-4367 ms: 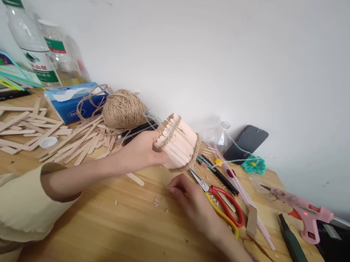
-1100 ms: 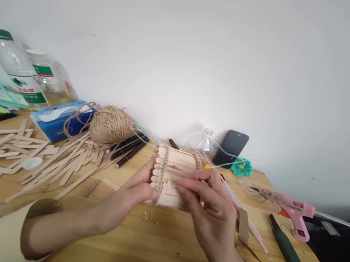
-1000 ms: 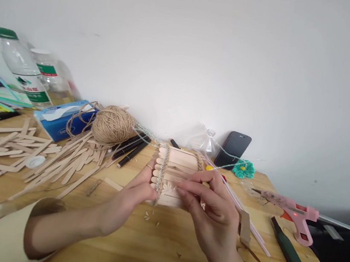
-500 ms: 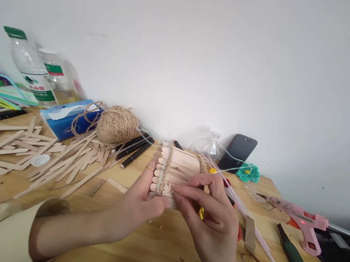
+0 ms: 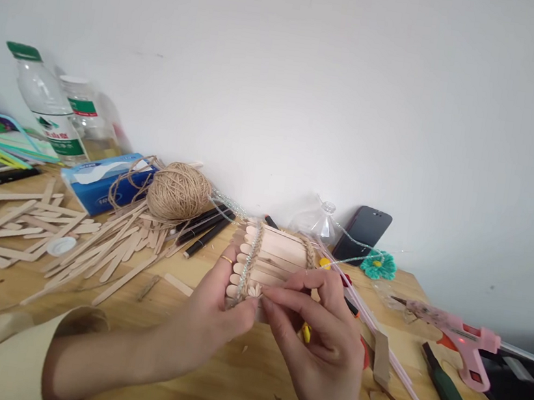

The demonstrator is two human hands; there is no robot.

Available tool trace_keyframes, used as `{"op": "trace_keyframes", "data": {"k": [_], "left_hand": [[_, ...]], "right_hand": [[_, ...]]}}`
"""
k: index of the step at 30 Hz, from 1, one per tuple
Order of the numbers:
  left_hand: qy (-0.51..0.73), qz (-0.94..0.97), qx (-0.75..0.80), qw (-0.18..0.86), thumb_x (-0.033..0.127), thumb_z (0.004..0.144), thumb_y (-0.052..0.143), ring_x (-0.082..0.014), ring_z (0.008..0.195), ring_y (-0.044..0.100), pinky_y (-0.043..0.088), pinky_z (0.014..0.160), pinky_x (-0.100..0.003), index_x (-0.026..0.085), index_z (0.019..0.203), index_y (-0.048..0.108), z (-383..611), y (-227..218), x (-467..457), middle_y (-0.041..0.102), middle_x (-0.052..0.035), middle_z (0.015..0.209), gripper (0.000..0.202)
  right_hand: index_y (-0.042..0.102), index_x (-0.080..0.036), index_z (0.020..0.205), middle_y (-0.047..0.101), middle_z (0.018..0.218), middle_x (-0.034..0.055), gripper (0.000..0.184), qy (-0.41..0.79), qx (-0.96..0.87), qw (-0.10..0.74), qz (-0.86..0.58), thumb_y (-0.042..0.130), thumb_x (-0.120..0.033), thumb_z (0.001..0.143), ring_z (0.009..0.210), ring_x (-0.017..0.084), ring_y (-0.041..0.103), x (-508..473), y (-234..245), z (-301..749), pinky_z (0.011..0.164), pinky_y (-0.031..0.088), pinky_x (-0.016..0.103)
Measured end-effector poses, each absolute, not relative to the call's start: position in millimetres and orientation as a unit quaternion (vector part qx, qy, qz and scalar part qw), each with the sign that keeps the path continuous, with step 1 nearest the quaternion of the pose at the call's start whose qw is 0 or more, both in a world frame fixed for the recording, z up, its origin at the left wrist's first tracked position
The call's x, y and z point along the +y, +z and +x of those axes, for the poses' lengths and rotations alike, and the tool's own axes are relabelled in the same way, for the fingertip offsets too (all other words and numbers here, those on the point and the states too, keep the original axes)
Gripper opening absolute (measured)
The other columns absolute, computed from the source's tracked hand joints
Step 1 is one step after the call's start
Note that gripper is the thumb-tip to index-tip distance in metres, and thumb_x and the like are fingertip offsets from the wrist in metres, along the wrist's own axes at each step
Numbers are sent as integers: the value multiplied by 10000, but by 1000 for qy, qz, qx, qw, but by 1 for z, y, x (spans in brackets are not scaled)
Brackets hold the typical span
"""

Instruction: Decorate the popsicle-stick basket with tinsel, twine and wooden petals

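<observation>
Since the earliest frame, the right hand point(image 5: 323, 332) has risen from the tabletop to the face of the cup point(image 5: 285, 248), and the cup has turned from a marked downward-right slope to nearly level. Its flat sticks mark its long axis, which runs left to right, dipping slightly at the right. Rounded stick ends point left, beyond a glittery band; braided twine crosses the right end.

Position: held above the near middle of the table point(image 5: 193, 387), between the hands. Left hand point(image 5: 214, 304) grips the cup's left end, fingers behind, thumb across the near left corner. Right hand is narrow, thumb and forefinger tips together at a small pale flower point(image 5: 254, 290) on the cup's near left part; cannot tell whether a chip is pinched between them.

Surroundings: twine ball point(image 5: 179, 192) and loose sticks point(image 5: 114, 239) stand to the left; phone point(image 5: 364, 232) leans at far right; glue gun point(image 5: 456, 333) lies at right, nozzle pointing left.
</observation>
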State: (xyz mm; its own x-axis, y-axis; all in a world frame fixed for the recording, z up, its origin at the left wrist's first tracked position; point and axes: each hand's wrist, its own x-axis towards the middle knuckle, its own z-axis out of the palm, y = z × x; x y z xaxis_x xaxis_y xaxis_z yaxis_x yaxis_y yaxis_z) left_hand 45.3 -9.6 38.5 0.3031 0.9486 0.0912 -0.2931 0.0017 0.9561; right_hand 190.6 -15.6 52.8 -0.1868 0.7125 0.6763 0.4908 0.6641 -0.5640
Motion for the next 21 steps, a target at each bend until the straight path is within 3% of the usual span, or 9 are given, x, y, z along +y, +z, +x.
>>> {"op": "trace_keyframes", "data": {"k": [5, 8, 14, 21], "left_hand": [[509, 508, 352, 599, 189, 792, 567, -179, 1128, 549, 429, 958, -272, 245, 1320, 375, 47, 39, -9, 584, -53, 1252, 565], [524, 503, 360, 585, 178, 791, 556, -192, 1108, 563, 426, 966, -306, 226, 1331, 366, 49, 40, -9, 613, -56, 1211, 574], [533, 492, 342, 597, 172, 806, 548, -154, 1071, 585, 457, 908, -240, 246, 1342, 331, 50, 40, -10, 635, -23, 1180, 582], [536, 491, 315, 611, 178, 814, 567, -127, 1005, 616, 476, 852, -190, 267, 1193, 442, 50, 41, -10, 653, -8, 1129, 409]], "right_hand": [[661, -229, 894, 506, 828, 39, 182, 102, -769, 487, -401, 591, -97, 789, 710, 142, 521, -17, 52, 192, 447, 433, 234], [637, -232, 914, 490, 857, 28, 205, 111, -766, 495, -395, 569, -78, 796, 674, 117, 522, -17, 55, 194, 468, 456, 233], [619, -193, 809, 498, 834, 29, 130, 116, -770, 488, -394, 586, -70, 781, 659, 109, 504, -15, 58, 192, 465, 451, 213], [630, -177, 765, 521, 814, 44, 86, 104, -770, 476, -413, 588, -104, 786, 676, 134, 498, -15, 57, 192, 500, 452, 256]]}}
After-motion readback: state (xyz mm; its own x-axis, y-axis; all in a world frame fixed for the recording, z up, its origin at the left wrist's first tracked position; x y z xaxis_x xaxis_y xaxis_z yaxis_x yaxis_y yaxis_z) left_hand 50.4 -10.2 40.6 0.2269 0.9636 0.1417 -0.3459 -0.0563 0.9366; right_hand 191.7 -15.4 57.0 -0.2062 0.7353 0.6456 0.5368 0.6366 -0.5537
